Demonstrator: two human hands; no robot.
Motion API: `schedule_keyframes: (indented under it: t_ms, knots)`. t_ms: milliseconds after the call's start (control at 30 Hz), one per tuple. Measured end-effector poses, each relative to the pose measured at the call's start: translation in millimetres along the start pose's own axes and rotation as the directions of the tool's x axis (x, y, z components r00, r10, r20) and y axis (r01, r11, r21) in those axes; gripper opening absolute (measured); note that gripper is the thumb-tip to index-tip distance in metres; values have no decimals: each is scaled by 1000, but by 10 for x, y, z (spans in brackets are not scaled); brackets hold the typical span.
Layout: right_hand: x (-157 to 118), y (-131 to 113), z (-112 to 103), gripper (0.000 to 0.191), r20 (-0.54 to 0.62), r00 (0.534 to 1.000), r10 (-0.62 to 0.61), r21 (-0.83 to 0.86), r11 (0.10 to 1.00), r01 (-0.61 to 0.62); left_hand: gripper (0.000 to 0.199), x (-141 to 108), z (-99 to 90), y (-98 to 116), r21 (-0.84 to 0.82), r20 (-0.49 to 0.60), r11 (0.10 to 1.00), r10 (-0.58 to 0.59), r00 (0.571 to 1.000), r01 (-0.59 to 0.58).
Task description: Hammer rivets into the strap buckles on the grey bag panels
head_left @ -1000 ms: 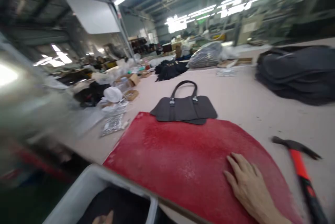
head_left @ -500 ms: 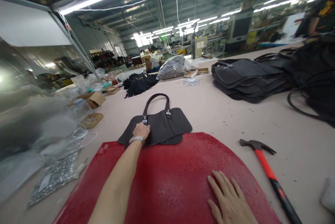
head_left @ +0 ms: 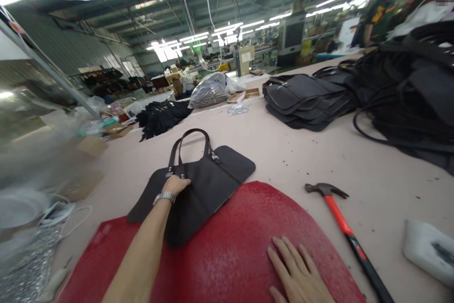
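My left hand (head_left: 176, 185), with a metal watch on its wrist, grips a dark leather bag panel (head_left: 209, 175) near the base of a handle. Fingers are closed there, and their tips are partly hidden. Two dark strap handles (head_left: 193, 132) stand up from the leather, fixed by metal fittings. The near flap of the leather hangs over the far edge of a red board (head_left: 227, 251). On the board's right part lies my right hand (head_left: 294, 265), flat with fingers apart, holding nothing. A claw hammer (head_left: 336, 208) with a red and black handle rests right of the board.
Dark leather pieces (head_left: 308, 99) are piled at the back right, beside heaped dark bags and straps (head_left: 407, 90). Black straps (head_left: 163, 116) and a plastic-wrapped bundle (head_left: 209, 92) sit at the back. Bagged metal fittings (head_left: 28, 255) lie left. A whitish block (head_left: 429, 248) is at right.
My left hand has drawn the leather panel nearer and to the left; it is now tilted, with both handles showing. The view has turned right. My right hand stays flat on the board.
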State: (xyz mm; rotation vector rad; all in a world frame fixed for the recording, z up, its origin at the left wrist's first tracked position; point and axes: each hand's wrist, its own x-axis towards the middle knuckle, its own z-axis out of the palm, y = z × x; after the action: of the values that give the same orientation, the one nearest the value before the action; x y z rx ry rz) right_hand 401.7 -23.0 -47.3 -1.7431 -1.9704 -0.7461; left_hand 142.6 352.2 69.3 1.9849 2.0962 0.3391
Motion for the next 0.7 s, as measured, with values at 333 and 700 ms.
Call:
schedule_keyframes:
  t_ms: [333, 700]
  knots:
    - [20, -64, -265, 52, -25, 959, 281, 335, 907, -257, 39, -2002, 396, 59, 127, -82, 989, 88, 993, -77]
    - [-660, 942, -794, 35, 247, 742, 623, 111, 743, -660, 37, -3125, 483, -318, 196, 34, 973, 120, 992, -125]
